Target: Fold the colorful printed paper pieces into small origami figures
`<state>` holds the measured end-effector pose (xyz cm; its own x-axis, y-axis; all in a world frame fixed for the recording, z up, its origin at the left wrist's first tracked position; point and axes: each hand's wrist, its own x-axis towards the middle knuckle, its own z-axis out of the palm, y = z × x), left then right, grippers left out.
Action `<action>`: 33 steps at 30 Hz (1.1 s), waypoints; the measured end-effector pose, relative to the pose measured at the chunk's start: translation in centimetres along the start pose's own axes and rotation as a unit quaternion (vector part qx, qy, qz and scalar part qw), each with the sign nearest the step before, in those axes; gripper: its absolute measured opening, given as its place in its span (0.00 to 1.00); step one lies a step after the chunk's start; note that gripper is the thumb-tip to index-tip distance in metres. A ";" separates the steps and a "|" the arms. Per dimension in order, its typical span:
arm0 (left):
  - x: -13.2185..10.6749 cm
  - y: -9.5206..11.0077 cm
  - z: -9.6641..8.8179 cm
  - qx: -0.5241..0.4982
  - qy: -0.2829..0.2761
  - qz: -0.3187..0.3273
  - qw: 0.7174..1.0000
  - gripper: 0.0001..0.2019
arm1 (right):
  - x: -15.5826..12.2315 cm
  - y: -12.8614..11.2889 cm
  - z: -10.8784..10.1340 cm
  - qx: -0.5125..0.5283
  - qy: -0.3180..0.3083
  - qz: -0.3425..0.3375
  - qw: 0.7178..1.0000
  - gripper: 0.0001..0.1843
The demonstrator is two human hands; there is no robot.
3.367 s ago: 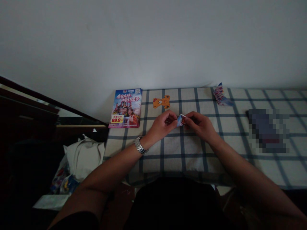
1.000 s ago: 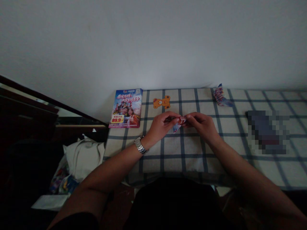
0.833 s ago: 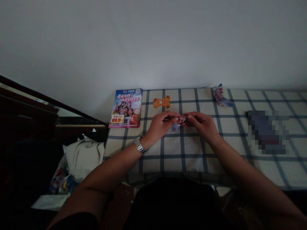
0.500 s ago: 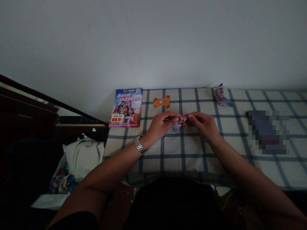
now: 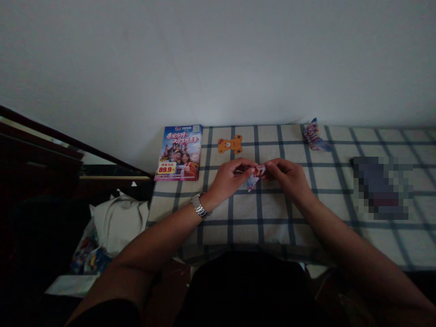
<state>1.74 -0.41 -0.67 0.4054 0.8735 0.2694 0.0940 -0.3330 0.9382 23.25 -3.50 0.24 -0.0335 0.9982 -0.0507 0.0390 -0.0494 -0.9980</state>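
Between my two hands is a small folded piece of printed paper (image 5: pixel 252 182), coloured blue, white and red, with one pointed end hanging down. My left hand (image 5: pixel 232 176) pinches its left side between thumb and fingers; a metal watch (image 5: pixel 200 205) is on that wrist. On the other side, my right hand (image 5: pixel 286 176) grips the paper with thumb and fingertips. Both hands hide part of the folds. Just beyond my left hand, an orange bear cutout (image 5: pixel 230 144) lies flat on the checked cloth (image 5: pixel 275 209).
A stack of printed flyers (image 5: pixel 179 154) lies at the cloth's left end by the wall. Another folded paper piece (image 5: pixel 315 135) rests at the back right. At the right is a dark, pixelated object (image 5: pixel 379 186). A white bag (image 5: pixel 119 222) sits low at the left.
The pointed end of the folded paper has swung slightly down and to the right between my fingers. Both hands stay almost in place.
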 end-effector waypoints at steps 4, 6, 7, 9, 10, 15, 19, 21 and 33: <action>-0.1 -0.2 -0.1 -0.006 0.018 0.007 1.000 0.09 | -0.1 0.1 0.1 0.023 -0.014 0.015 1.000 0.21; -0.1 -0.3 -0.2 -0.012 0.019 0.009 1.000 0.10 | -0.2 0.0 0.1 0.009 -0.021 0.018 1.000 0.23; -0.1 -0.4 -0.2 -0.014 0.017 0.008 1.000 0.10 | -0.2 -0.1 0.1 -0.001 -0.024 0.018 1.000 0.23; -0.1 -0.3 -0.1 -0.014 0.011 0.004 1.000 0.10 | -0.3 -0.3 0.2 -0.019 -0.024 0.014 0.999 0.24; -0.1 -0.2 -0.1 -0.014 0.010 0.003 1.000 0.10 | -0.3 -0.4 0.2 -0.026 -0.026 0.011 0.999 0.24; -0.1 0.1 0.0 -0.020 0.005 0.005 1.000 0.08 | -0.3 -0.5 0.1 -0.039 -0.031 -0.004 0.999 0.25; -0.2 0.0 0.1 -0.027 -0.001 -0.009 1.000 0.08 | -0.3 -0.4 0.1 -0.049 -0.026 -0.008 0.998 0.27; -0.2 -0.1 0.1 -0.039 -0.006 -0.012 0.999 0.08 | -0.4 -0.4 0.1 -0.055 -0.023 -0.011 0.998 0.27; -0.3 -0.4 0.3 -0.047 0.015 -0.007 0.999 0.07 | -0.3 -0.3 0.2 -0.058 -0.054 0.001 0.997 0.23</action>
<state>1.88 -0.67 -1.23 0.3770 0.8884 0.2620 0.0125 -0.2877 0.9576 23.07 -3.80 0.57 -0.1409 0.9880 -0.0627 0.1540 -0.0407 -0.9872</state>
